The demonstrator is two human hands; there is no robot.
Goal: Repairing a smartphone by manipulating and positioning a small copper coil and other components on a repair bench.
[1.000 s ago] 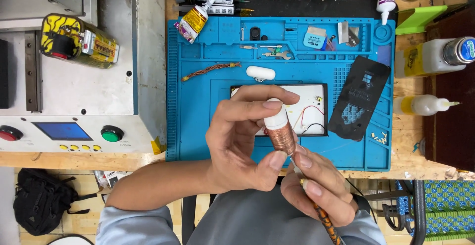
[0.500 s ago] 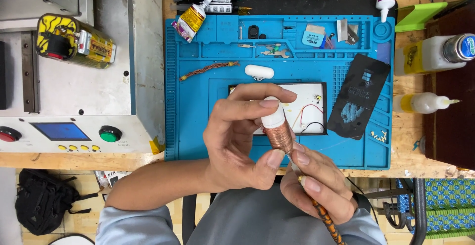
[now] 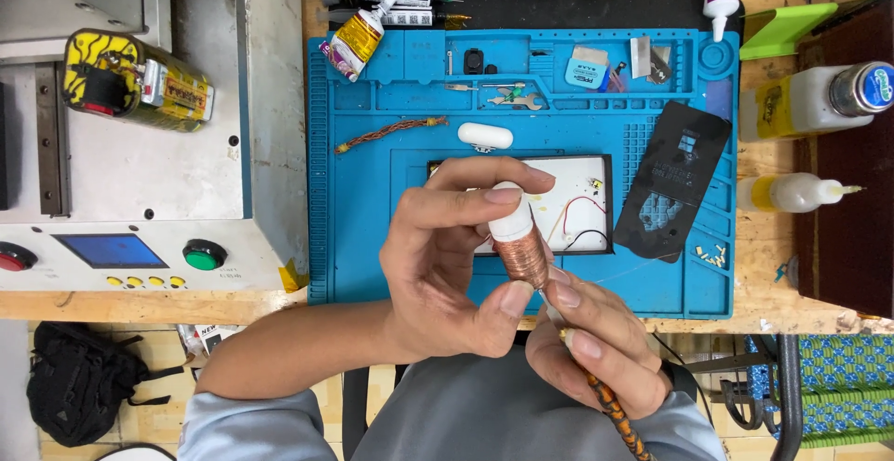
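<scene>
My left hand (image 3: 447, 256) holds a small spool of copper wire (image 3: 519, 245) with a white cap between thumb and fingers, just above the front edge of the blue work mat (image 3: 372, 265). My right hand (image 3: 596, 349) sits right under the spool and grips a tool with an orange-and-black braided handle (image 3: 615, 414), its tip meeting the spool's lower end. Behind the hands, an opened phone with a white panel and thin red and black wires (image 3: 573, 214) lies on the mat.
A black phone back cover (image 3: 670, 182) lies right of the phone. Glue tubes (image 3: 358, 42), tweezers and small parts fill the mat's far trays. Squeeze bottles (image 3: 801, 193) stand at right. A grey machine with a screen and green button (image 3: 203, 254) stands at left.
</scene>
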